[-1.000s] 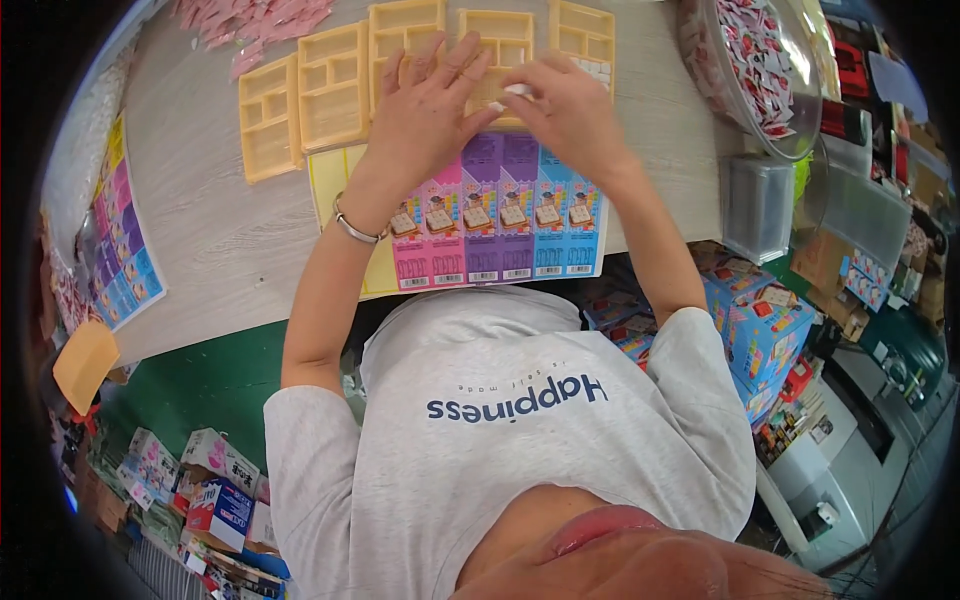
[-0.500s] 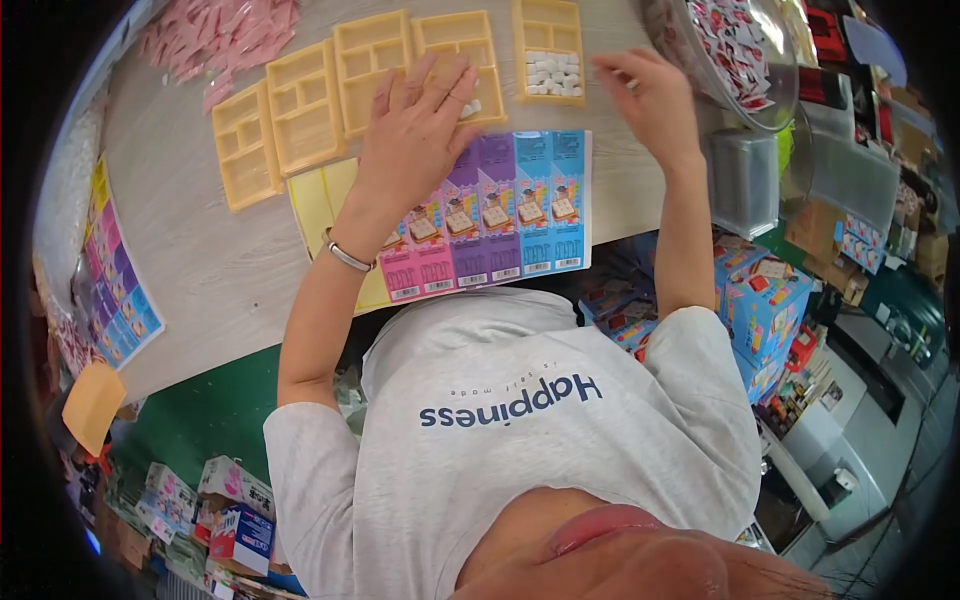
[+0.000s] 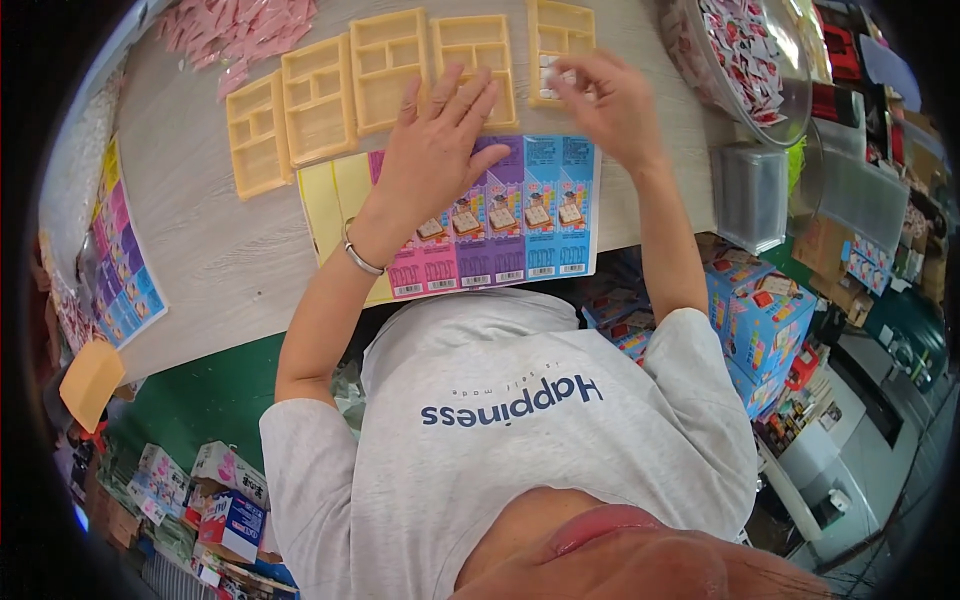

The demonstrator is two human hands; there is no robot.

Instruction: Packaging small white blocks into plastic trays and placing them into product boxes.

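My left hand (image 3: 432, 145) lies palm down with fingers spread. It rests across the upper part of a printed card sheet (image 3: 542, 235) in pink, purple and blue, its fingertips reaching over the near ends of two yellow compartment trays (image 3: 390, 25). At the right of the tray row, my right hand (image 3: 618, 112) is over another yellow tray (image 3: 562, 12). Its thumb and fingers are curled together above small white pieces (image 3: 547, 75) in that tray's near compartment, partly hidden by the hand. Whatever sits between those fingers is too small to name.
Pink sachets (image 3: 235, 30) are heaped at the far left. A clear round tub (image 3: 795, 90) of red-and-white sachets stands far right, above a clear plastic box (image 3: 750, 195). Another printed sheet (image 3: 125, 260) lies at the left edge. Blue cartons (image 3: 755, 310) stand below the table's right side.
My right hand has moved left from beside the right-hand tray to over its white pieces. My left hand stays spread, slightly nearer to me relative to the trays. The whole view has shifted a little.
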